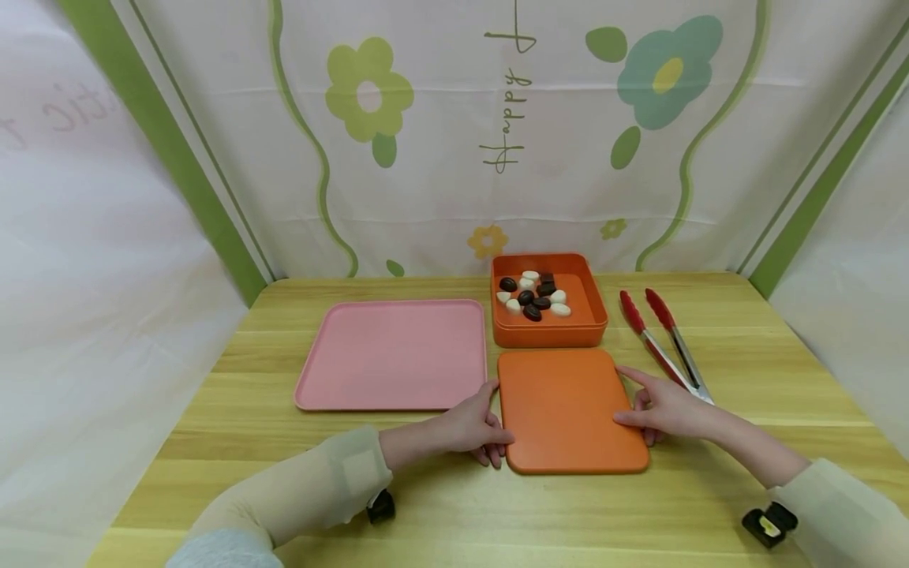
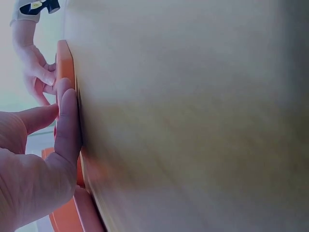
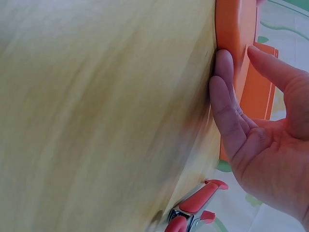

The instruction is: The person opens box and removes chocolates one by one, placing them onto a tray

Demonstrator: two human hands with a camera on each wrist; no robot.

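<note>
A flat orange lid (image 1: 571,410) lies on the wooden table, level, in front of an open orange box (image 1: 547,336). My left hand (image 1: 474,424) holds the lid's left edge, thumb on top and fingers along the side. At the opposite edge my right hand (image 1: 667,406) pinches the lid, its thumb over the rim. The right wrist view shows the right hand's lower fingers (image 3: 223,99) against the lid's side (image 3: 228,29), close to the tabletop. Several dark and white chocolate-like pieces (image 1: 542,303) lie inside the box.
A pink tray (image 1: 398,355) lies left of the lid and box. Tongs (image 1: 671,343) with red tips rest to the right, just beyond the right hand. A printed curtain (image 1: 440,173) hangs at the table's back edge.
</note>
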